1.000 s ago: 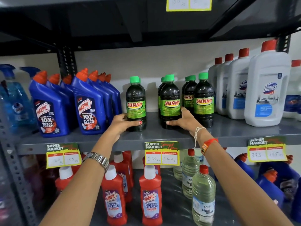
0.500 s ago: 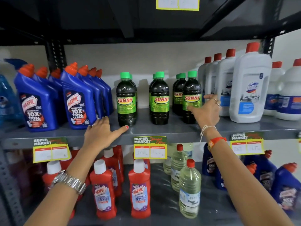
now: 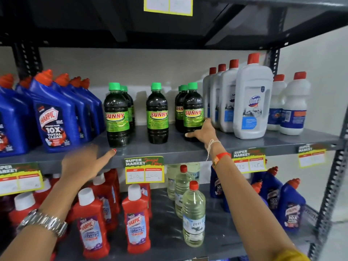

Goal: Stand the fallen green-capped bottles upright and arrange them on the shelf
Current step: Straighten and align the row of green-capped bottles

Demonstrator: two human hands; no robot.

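The green-capped bottles (image 3: 157,113) are stood upright on the middle shelf (image 3: 169,149) in three short rows (rear ones mostly hidden). The front right bottle (image 3: 193,112) is grasped low by the right hand (image 3: 203,131); the blurred left hand (image 3: 84,162) is held open, empty.

- Single head-worn wide-angle view, facing forward and slightly down.
- Close to the grey metal shelf (image 3: 244,146); both forearms enter from the lower edge.
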